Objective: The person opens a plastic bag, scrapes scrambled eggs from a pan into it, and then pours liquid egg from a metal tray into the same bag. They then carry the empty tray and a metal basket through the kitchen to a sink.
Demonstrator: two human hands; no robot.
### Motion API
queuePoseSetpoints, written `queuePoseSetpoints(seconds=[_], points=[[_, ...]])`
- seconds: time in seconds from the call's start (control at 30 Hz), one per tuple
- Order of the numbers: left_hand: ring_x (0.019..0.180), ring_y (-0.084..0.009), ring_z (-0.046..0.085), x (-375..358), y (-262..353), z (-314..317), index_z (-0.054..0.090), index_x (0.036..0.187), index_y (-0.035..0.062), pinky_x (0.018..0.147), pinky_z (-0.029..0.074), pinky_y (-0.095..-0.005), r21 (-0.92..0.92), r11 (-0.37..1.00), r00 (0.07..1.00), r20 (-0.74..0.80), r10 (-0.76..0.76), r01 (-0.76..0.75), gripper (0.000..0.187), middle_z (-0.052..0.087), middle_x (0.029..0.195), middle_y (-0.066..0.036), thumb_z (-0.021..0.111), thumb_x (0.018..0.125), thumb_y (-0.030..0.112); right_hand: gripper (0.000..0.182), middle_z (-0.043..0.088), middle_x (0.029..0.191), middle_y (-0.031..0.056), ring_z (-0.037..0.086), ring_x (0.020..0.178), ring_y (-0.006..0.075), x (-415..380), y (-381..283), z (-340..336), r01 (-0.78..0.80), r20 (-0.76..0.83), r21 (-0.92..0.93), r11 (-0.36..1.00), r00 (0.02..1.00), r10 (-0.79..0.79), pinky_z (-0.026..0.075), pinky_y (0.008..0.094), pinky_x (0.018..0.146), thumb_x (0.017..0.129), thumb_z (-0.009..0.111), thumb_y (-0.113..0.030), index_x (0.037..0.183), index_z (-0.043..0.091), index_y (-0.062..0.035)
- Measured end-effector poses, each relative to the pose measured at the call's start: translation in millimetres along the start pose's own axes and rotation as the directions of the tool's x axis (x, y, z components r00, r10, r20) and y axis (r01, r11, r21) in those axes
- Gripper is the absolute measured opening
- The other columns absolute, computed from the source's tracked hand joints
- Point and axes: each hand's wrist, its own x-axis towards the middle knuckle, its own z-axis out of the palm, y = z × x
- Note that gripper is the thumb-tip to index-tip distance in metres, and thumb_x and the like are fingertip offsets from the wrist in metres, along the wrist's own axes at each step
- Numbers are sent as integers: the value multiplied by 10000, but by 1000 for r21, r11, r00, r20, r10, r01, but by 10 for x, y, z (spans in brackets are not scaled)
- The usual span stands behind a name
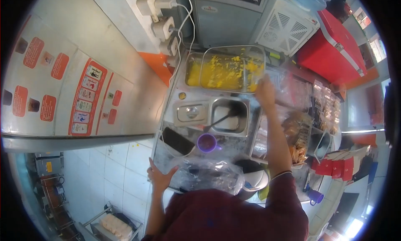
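My right hand (pixel 265 91) reaches forward to the near right corner of a clear rectangular tray (pixel 234 90), its fingers closed at the rim. Bright yellow crumbly food (pixel 221 70) is scattered in the tray, which overlaps a metal pan (pixel 193 59) with more yellow contents at its left. My left hand (pixel 160 176) is by the counter's left edge, thumb and forefinger spread, holding nothing. A dark phone-like slab (pixel 178 141) lies just beyond it, and a crumpled clear plastic bag (pixel 209 174) is to its right.
Mid-counter are a lidded steel container (pixel 191 114), an open steel container (pixel 240 124) with a dark-handled utensil across it, and a purple mug (pixel 207 143). Packaged goods (pixel 294 132) line the right side. A red cooler box (pixel 332 49) stands behind; power plugs (pixel 163 28) hang at back left.
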Motion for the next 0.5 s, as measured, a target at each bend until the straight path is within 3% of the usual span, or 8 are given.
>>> queuePoseSetpoints(seconds=[0.07, 0.17, 0.27, 0.3, 0.33, 0.43, 0.5], points=[[1233, -405, 365, -39, -468, 366, 22, 1484, 95, 1017, 335, -512, -111, 993, 996, -77, 33, -42, 1177, 329, 1349, -308, 820, 683, 419, 136, 583, 672, 250, 625, 607, 377, -218, -173, -413, -199, 16, 102, 975, 980, 198, 482, 470, 528, 922, 441, -131, 969, 472, -7], [1145, -351, 464, -138, -801, 675, 12, 1475, 80, 926, 444, -480, -526, 792, 949, 217, -227, 310, 1168, 425, 1274, -279, 832, 688, 351, 175, 576, 666, 154, 619, 557, 216, -634, -27, -818, -465, 135, 337, 818, 884, 447, 480, 364, 473, 941, 443, -147, 1036, 511, -17], [1031, -285, 538, -250, -904, 826, 93, 1449, 64, 798, 519, -394, -661, 618, 892, 421, -165, 426, 1008, 480, 1213, -248, 790, 748, 261, 201, 552, 689, 60, 559, 563, 122, -1118, -303, -1345, -433, 78, 400, 808, 894, 441, 443, 289, 475, 954, 427, -128, 1085, 532, -17], [999, -270, 547, -240, -967, 928, 155, 1413, 53, 768, 526, -369, -704, 570, 888, 448, -106, 424, 868, 487, 1191, -228, 738, 786, 200, 200, 539, 687, 42, 541, 570, 108, -1292, -346, -1476, -399, 58, 426, 812, 908, 415, 432, 274, 485, 958, 422, -122, 1085, 533, -15], [967, -254, 556, -268, -1040, 989, 217, 1377, 41, 739, 533, -344, -741, 520, 882, 469, -51, 424, 730, 493, 1169, -209, 685, 825, 139, 198, 525, 685, 24, 523, 578, 94, -1491, -370, -1605, -369, 43, 451, 813, 919, 393, 421, 258, 494, 961, 417, -117, 1084, 533, -14], [895, -244, 589, -399, -872, 917, 226, 1345, 10, 719, 516, -367, -830, 374, 875, 475, 88, 413, 571, 529, 1075, -155, 551, 878, 59, 185, 489, 685, -18, 466, 596, 65, -2049, -532, -1889, -326, -2, 461, 825, 930, 368, 387, 224, 520, 968, 414, -106, 1065, 535, -6], [864, -240, 585, -428, -907, 1010, 332, 1240, 24, 703, 536, -366, -872, 296, 887, 442, 134, 390, 367, 528, 1020, -135, 458, 898, 68, 178, 483, 686, -22, 449, 598, 63, -2471, -619, -2063, -337, 17, 432, 836, 930, 366, 380, 223, 522, 969, 418, -104, 1053, 535, 0]])
